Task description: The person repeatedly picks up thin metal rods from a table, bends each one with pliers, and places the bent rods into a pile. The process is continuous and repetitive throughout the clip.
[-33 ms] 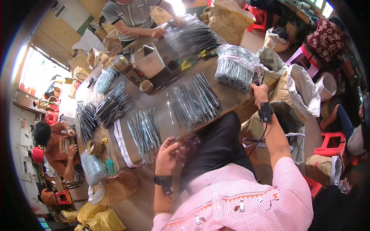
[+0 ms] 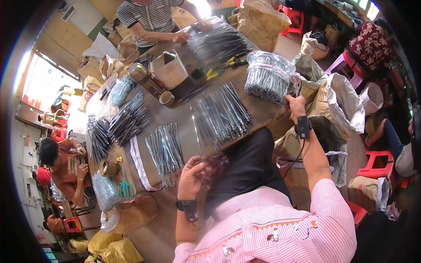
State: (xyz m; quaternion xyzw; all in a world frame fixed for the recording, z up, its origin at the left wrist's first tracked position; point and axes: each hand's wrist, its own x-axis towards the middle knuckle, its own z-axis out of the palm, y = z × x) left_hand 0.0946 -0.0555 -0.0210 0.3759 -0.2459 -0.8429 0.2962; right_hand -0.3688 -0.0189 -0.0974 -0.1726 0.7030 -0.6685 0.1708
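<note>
"While the left hand (image 2: 191, 175) is pinching a thin metal rod (image 2: 197, 136) by the brown table's (image 2: 170, 116) near edge, what is the right hand (image 2: 296, 106) doing?"

"It is hovering beside the plastic-wrapped rod bundle (image 2: 268, 81); whether its fingers are pressing together, nobody can tell."

"And around them?"

"Loose rods (image 2: 223, 115) are lying across the tabletop, open sacks (image 2: 344, 103) are crowding its right side, and a red stool (image 2: 377, 154) is standing beyond."

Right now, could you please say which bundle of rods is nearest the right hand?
The bundle in clear plastic with a pale band, beside the right hand; the loose piles lie farther left.
</note>
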